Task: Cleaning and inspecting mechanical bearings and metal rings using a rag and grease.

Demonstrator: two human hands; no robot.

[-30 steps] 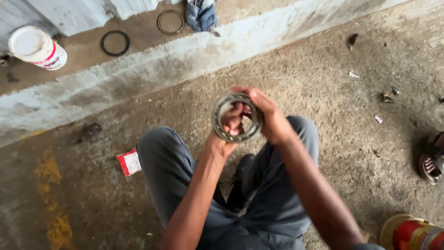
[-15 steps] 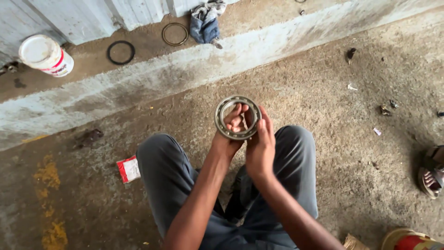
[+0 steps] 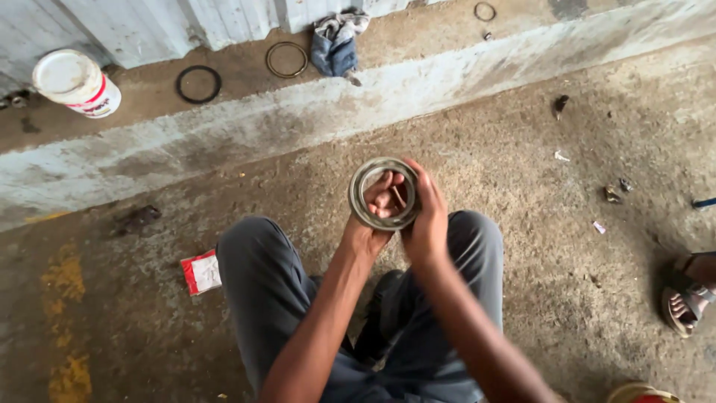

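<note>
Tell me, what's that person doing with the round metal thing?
A person sits on the concrete floor and holds a metal ring up in front of their knees. The left hand reaches through its middle, and the right hand wraps around its outer edge. Two more rings and a white tub lie on the ledge behind.

Round grey metal bearing ring (image 3: 383,193) was held between both hands, left hand (image 3: 375,216) beneath it, right hand (image 3: 428,216) on its right side, above the knees. White plastic bucket (image 3: 77,82), black rubber ring (image 3: 198,83), thin metal ring (image 3: 286,60) and crumpled blue-grey rag (image 3: 336,41) lay on the raised concrete ledge (image 3: 246,123) behind. Red-and-white packet (image 3: 200,272) lay on the floor left of the left knee.
</note>
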